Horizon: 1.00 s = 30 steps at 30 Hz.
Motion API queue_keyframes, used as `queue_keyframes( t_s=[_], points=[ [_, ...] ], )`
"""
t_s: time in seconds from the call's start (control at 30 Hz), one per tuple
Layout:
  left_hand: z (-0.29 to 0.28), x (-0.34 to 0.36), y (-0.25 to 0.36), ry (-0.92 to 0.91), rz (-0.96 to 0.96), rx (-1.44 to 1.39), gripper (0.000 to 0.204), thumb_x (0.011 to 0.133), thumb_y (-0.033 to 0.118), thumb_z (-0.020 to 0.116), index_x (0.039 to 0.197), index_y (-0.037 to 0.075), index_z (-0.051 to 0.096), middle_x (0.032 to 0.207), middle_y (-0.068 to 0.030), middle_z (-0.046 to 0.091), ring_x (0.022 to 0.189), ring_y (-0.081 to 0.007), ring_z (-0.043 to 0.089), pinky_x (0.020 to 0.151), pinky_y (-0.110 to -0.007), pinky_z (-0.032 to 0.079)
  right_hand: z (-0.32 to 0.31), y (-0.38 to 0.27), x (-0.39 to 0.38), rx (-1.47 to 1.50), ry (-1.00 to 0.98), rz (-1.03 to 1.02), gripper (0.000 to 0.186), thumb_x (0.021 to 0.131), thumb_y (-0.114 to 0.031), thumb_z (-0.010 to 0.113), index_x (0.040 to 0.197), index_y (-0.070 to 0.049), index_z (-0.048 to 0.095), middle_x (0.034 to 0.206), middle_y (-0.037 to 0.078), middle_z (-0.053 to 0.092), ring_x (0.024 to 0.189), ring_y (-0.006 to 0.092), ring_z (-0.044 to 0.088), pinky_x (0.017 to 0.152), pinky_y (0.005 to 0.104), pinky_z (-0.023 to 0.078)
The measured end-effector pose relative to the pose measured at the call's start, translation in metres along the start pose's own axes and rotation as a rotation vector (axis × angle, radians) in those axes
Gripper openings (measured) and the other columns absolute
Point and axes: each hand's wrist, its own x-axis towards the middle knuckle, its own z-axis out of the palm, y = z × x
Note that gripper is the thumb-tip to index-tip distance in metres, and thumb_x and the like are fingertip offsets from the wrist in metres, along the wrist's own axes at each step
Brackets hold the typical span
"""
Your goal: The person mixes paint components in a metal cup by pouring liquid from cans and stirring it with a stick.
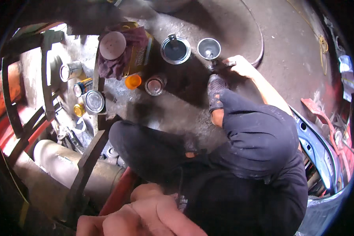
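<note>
Here, R hand [243, 67] w/ fingers gripping 1 cup-topped tool [203, 45], L hand [143, 215] w/ fingers loosely spread, 1 open tin [179, 61].

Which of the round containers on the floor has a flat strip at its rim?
The wide metal can, immediately left of the narrower metal cup; the others show no flat strip.

You have a silver cup [202, 48], silver tin [177, 61] dark within, orange pot [133, 81], maroon cloth [111, 69] and blue panel [318, 138]; your trousers [259, 137] are near-black, your shoe [216, 85] dark with mesh patterning.
</note>
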Motion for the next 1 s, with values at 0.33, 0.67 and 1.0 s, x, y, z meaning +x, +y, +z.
queue_keyframes(
  t_s=[0.33, 0.67, 1.0],
  points=[
    [-0.298, 0.079, -0.08, 0.396, -0.068, 1.082, 0.048, 0.087, 0.0, 0.062, 0.135, -0.003, 0.055, 0.125, -0.0217, 0.061, 0.105, -0.0328, 0.068, 0.093, -0.042, 0.055, -0.025, -0.122, -0.05, -0.05, -0.083, -0.228, 0.038, 0.079, 0.002, 0.073, 0.117, 0.0, 0.073, 0.094, 0.009, 0.072, 0.089, 0.0184, 0.067, 0.083, 0.0334, 0.055],
    [-0.441, 0.169, -0.149, 0.123, -0.272, 1.835, 0.086, 0.077, 0.013, 0.088, 0.15, 0.001, 0.043, 0.147, -0.0306, 0.051, 0.132, -0.0464, 0.056, 0.105, -0.05, 0.05, -0.032, -0.193, -0.058, -0.223, -0.113, -0.399, 0.034, 0.08, 0.003, 0.077, 0.113, -0.006, 0.076, 0.1, 0.011, 0.075, 0.095, 0.0279, 0.07, 0.084, 0.0398, 0.054],
    [-0.349, 0.133, -0.107, 0.039, 0.135, 1.909, 0.064, 0.077, 0.021, 0.083, 0.133, 0.003, 0.056, 0.121, -0.0222, 0.061, 0.112, -0.0444, 0.063, 0.093, -0.051, 0.053, -0.035, -0.21, -0.065, -0.626, -0.05, -0.442, 0.033, 0.079, -0.007, 0.081, 0.112, -0.01, 0.075, 0.091, 0.012, 0.069, 0.09, 0.0339, 0.067, 0.081, 0.0444, 0.052]
  ],
)
